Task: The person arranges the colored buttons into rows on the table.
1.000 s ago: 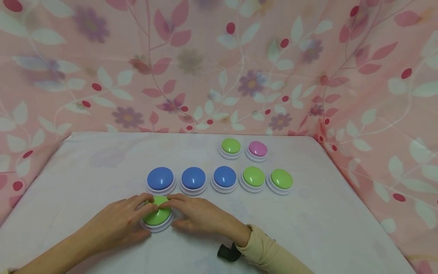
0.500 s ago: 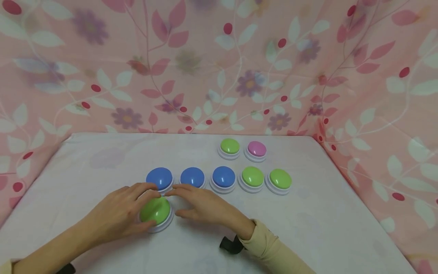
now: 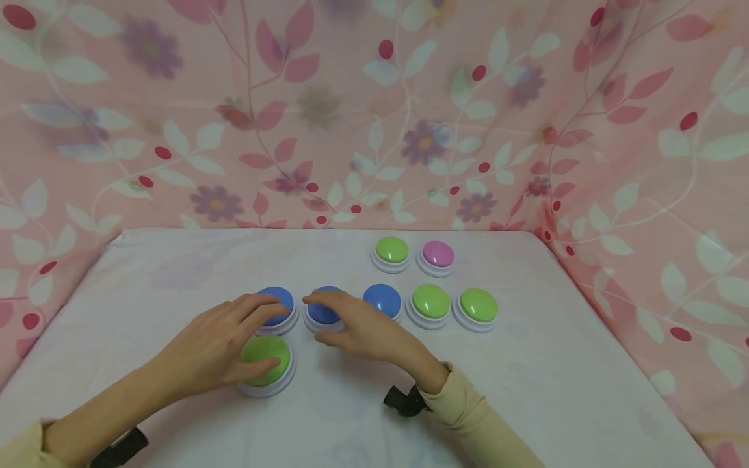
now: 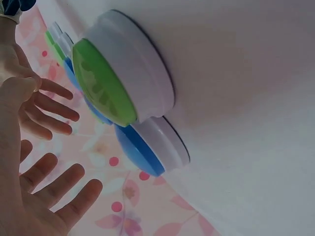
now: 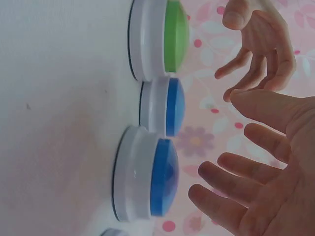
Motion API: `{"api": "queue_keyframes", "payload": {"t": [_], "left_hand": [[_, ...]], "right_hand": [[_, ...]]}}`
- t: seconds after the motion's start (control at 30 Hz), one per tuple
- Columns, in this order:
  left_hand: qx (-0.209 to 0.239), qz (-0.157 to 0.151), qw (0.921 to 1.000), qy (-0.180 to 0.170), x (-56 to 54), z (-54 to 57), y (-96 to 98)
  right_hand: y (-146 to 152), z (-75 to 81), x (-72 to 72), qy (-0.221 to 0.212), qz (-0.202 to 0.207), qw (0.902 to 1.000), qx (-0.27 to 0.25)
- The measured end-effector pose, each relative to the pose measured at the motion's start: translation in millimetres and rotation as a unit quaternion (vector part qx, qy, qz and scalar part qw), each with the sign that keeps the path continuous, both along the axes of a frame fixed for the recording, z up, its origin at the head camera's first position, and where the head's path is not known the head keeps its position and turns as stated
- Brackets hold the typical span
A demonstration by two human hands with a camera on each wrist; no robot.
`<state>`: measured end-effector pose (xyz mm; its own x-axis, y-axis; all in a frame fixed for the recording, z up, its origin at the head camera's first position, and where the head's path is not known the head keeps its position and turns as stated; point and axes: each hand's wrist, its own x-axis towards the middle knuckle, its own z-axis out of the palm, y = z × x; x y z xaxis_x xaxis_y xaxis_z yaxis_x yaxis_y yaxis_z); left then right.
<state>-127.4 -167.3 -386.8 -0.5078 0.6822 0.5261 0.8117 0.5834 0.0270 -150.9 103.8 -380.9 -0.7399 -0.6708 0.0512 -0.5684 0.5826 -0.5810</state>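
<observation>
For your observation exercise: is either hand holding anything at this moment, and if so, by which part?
Nothing is held. The left hand and right hand hover open above the buttons, fingers spread.

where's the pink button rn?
Head view: the pink button sits at the table's far edge, right of centre, beside a green button on its left.

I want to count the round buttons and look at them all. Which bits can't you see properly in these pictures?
- Head view: the right hand covers most of the middle blue dome button.
- Head view: the left hand hides part of the left blue dome button and the near green dome button.
- Left wrist view: the far buttons are tiny, stacked behind the near ones.
- Right wrist view: a button at the bottom edge is cut off.
</observation>
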Motion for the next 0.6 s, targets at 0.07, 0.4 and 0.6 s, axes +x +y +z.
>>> {"api": "queue_keyframes", "payload": {"t": [0.07, 0.4, 0.6], "left_hand": [[0.002, -0.003, 1.0000, 0.000, -2.5, 2.2, 3.3], [-0.021, 0.012, 0.9993, -0.029, -14.7, 7.1, 21.3], [-0.019, 0.007, 0.9984, -0.054, -25.6, 10.5, 31.2]], "right_hand": [[4.0, 1.8, -2.1, 0.004, -0.014, 0.9999, -0.002], [24.9, 5.8, -19.3, 0.033, -0.061, 0.9974, -0.023], [38.6, 9.9, -32.8, 0.041, -0.099, 0.9940, -0.025]]}}
